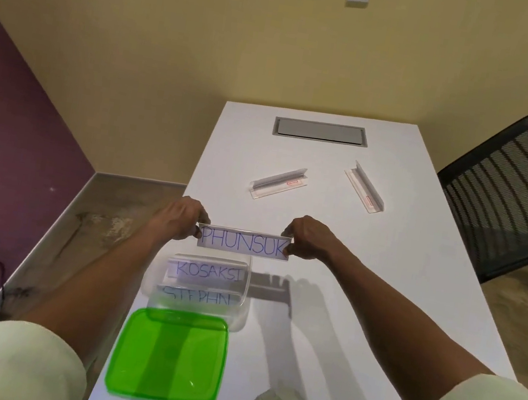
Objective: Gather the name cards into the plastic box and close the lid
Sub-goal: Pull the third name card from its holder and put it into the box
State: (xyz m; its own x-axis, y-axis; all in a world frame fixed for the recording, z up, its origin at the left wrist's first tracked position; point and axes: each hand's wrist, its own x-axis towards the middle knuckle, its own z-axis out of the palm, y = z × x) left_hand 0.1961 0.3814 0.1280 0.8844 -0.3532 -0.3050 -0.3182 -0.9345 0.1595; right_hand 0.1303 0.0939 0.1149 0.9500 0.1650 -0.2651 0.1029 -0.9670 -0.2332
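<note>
Nearest me, on the white table (380, 287), the green lid (167, 355) lies flat and off, its far edge touching or overlapping the near wall of the clear plastic box (239, 313); I cannot tell which. The box stands open just beyond the lid. Inside it are two name cards, STEPHN (197, 296) at the near side and KOSAKSI (211, 272) behind it, both with their long axes running left to right.

Above the box's far rim I hold the PHUNSUK card (243, 242) clear of the table. My left hand (183, 218) pinches its left end and my right hand (310, 240) pinches its right end. Its long axis runs left to right, parallel to the cards in the box. It overhangs the box's right wall, so I judge it must shift left before lowering. Neither hand is nearer.

Beyond the box, well apart from it, two more card holders (279, 183) (364, 191) lie on the table, the right one angled toward the table's right edge. Room around them is open. Farther still sits a grey cable hatch (320, 131).
</note>
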